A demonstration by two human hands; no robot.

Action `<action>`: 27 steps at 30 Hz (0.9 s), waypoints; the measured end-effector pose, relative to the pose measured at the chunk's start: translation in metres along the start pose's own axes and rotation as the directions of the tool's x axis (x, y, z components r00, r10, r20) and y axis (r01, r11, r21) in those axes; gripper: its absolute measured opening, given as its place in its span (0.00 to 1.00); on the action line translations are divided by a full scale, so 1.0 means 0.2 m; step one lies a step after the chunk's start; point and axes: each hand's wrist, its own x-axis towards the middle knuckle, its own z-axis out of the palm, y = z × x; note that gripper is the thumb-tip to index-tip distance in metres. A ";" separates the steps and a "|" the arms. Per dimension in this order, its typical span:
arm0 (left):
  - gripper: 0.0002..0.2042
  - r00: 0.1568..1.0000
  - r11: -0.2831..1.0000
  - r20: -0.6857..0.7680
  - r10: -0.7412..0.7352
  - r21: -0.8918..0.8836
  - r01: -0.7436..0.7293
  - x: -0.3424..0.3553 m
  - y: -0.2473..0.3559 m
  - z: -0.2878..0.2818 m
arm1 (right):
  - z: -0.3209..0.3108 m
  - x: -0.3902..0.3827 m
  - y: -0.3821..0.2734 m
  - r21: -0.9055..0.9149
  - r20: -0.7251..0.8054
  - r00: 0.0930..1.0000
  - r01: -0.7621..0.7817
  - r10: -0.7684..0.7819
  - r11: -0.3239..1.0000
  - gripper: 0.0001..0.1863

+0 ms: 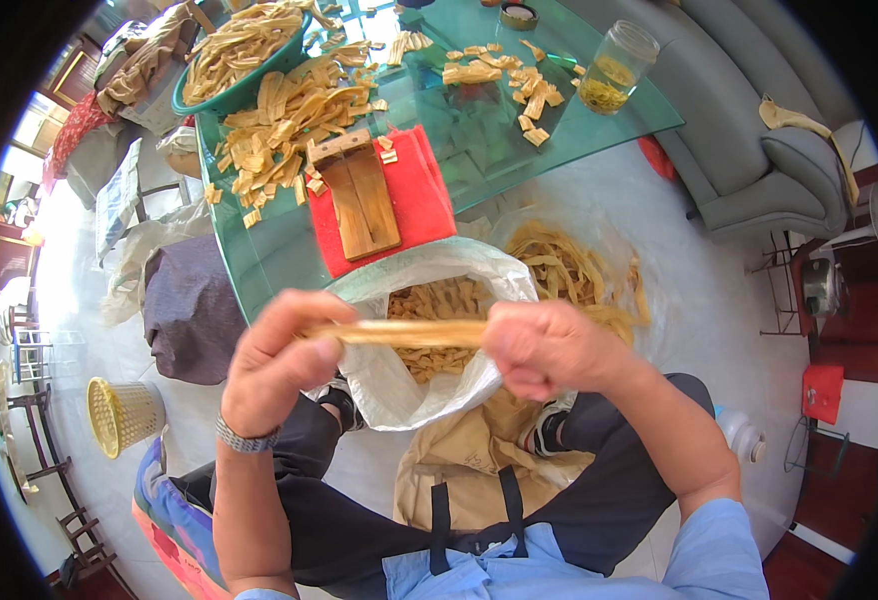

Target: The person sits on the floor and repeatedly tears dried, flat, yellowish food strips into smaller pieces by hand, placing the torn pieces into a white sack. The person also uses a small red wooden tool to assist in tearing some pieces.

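Note:
A long, pale tan dried strip [414,333] is stretched level between my two hands, blurred by motion; its exact kind I cannot make out. My left hand [284,355] pinches one end between thumb and fingers. Around the other end, my right hand [544,345] is closed with curled fingers. Right below the strip stands an open white woven sack [371,390], partly filled with short tan pieces [434,365]. Beyond the sack, a slotted wooden block [361,205] with a crossbar lies on a red cloth [424,185] at the near edge of the glass table [259,265].
Loose dried pieces [294,115] are heaped on the table beside a full green basin [181,100]. A glass jar [614,75] of yellowish liquid stands at the right. Long strips [579,265] lie in clear plastic on the floor. A yellow wastebasket [124,415] is at left, a grey sofa [739,130] at right.

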 end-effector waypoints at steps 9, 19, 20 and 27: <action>0.14 0.990 0.990 0.030 -0.135 -0.035 0.136 0.11 -0.10 0.22 | 0.03 0.00 -0.13 -0.022 -0.134 0.973 0.187 -0.189 0.982 0.22; 0.17 0.979 0.944 0.120 -0.164 -0.268 0.191 0.18 -0.21 0.35 | 0.08 0.14 0.04 -0.584 -0.160 0.882 0.278 -0.444 0.762 0.24; 0.17 0.984 0.949 0.119 -0.136 -0.269 0.164 0.18 -0.21 0.35 | 0.08 0.14 0.04 -0.546 -0.228 0.887 0.225 -0.401 0.807 0.23; 0.18 0.985 0.952 0.126 -0.116 -0.270 0.147 0.16 -0.15 0.29 | 0.04 0.17 0.06 -0.076 -0.158 0.984 0.072 -0.083 0.995 0.11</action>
